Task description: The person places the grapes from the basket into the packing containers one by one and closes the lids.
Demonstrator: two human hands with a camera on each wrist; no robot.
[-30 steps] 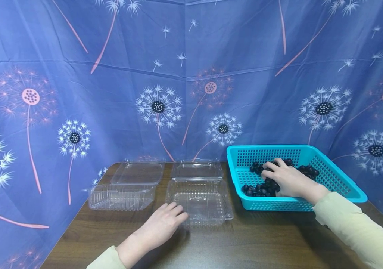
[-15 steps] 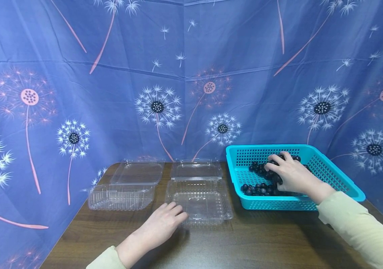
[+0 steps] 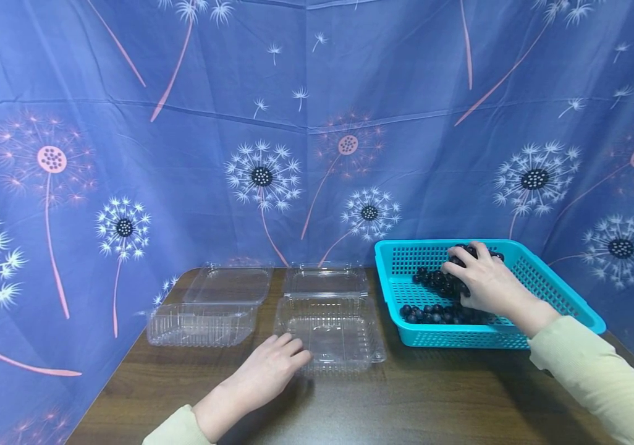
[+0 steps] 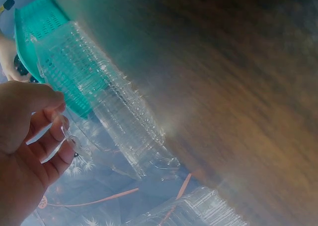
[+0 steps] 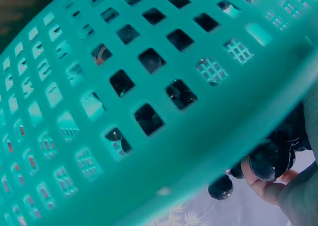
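Note:
My right hand (image 3: 489, 281) is over the turquoise basket (image 3: 461, 338), gripping a bunch of dark grapes (image 5: 266, 161) with spread, curled fingers. More dark grapes (image 3: 428, 314) lie on the basket floor below it. In the right wrist view the basket wall covers most of the scene, with the fingers and grapes showing above its rim. My left hand (image 3: 267, 371) is at the near left corner of an open clear plastic clamshell container (image 3: 330, 364). The left wrist view shows its thumb and fingers (image 4: 55, 145) pinching the container's clear edge.
A second clear clamshell container (image 3: 200, 330) stands open to the left, its lid (image 3: 228, 285) tilted back. Both are on a brown wooden table (image 3: 361, 408). A blue dandelion-print cloth (image 3: 183, 154) hangs close behind the table.
My right hand has moved slightly right and up with the bunch of grapes, uncovering more grapes at the front of the basket. The left hand has stayed in place.

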